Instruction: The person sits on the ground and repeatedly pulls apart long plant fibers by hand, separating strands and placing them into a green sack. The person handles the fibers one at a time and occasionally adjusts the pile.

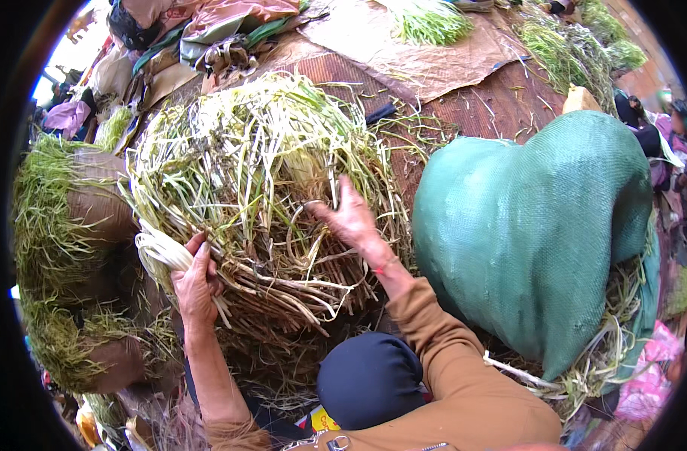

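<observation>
A bundle of pale white stalks [164,252] is gripped in my left hand [198,284], at the left front of a large heap of long leafy stalks [264,163]. The fingers wrap around the bundle, and its folded white ends stick out to the left. My right hand [352,220] is over the right side of the heap, slightly blurred, thumb and fingers apart. I see nothing held in it. A dark curved piece [314,203] shows at its thumb; what it is I cannot tell. Brown stalk ends [281,287] fan out towards me.
A bulging green woven sack [524,237] stands close on the right. Bundled greens [50,197] are stacked at the left. A rounded dark-blue cloth shape [370,380] lies between my arms. Beyond the heap, light green stalks [431,22] rest on a brown sheet [462,70]. People are at far right.
</observation>
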